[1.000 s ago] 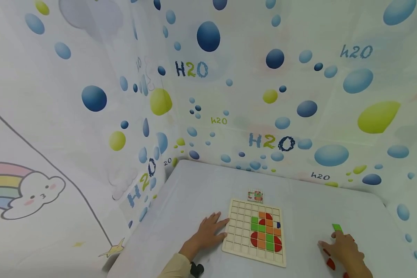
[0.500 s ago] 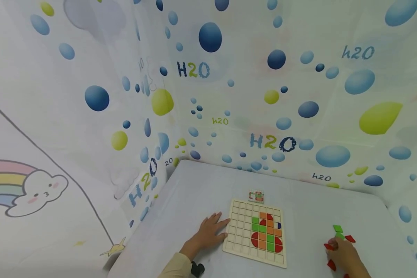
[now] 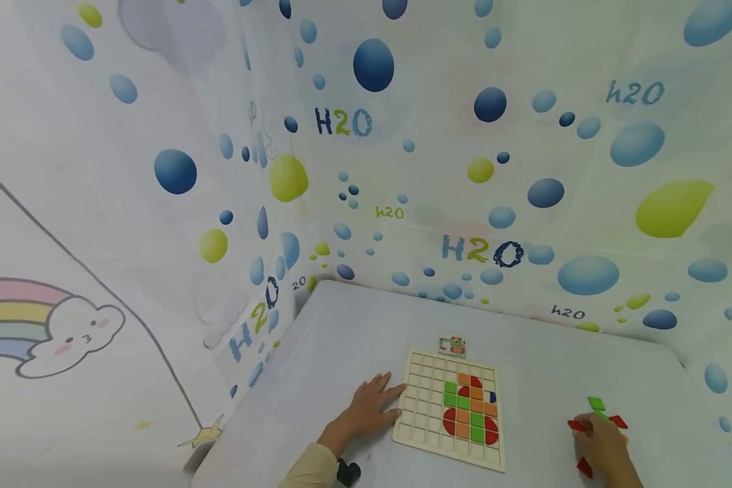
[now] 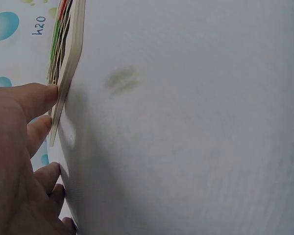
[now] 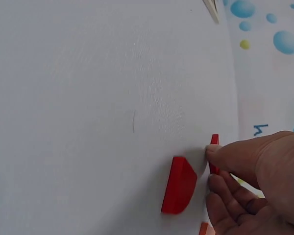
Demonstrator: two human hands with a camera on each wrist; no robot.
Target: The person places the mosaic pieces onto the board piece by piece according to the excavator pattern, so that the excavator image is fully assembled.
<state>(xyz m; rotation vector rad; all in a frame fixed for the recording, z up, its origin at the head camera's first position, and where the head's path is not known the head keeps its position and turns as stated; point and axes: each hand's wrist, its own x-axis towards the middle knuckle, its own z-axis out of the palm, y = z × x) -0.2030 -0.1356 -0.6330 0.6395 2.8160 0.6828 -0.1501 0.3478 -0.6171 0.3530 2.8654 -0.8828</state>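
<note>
My left hand [image 3: 366, 410] lies with fingers spread at the left edge of a wooden grid board [image 3: 423, 407], and its thumb and a finger touch the rim in the left wrist view. Orange, green, red and blue pieces fill part of the board's right side. To the right of the board, my right hand [image 3: 604, 444] pinches a red quarter-round block [image 5: 214, 152] between thumb and fingers, low at the table. Another red rounded block [image 5: 179, 188] lies near it. Green blocks [image 3: 596, 403] and a red block [image 3: 618, 421] lie just beyond this hand, partly hidden by it.
A small pattern card [image 3: 452, 345] lies behind the board. Near my left forearm sits a black object [image 3: 348, 472]. White walls with printed bubbles [image 3: 588, 275] stand along the table's back and left sides.
My right hand has drawn in from a spread pose over the loose blocks and now pinches a red one. My left hand has stayed at the board's edge.
</note>
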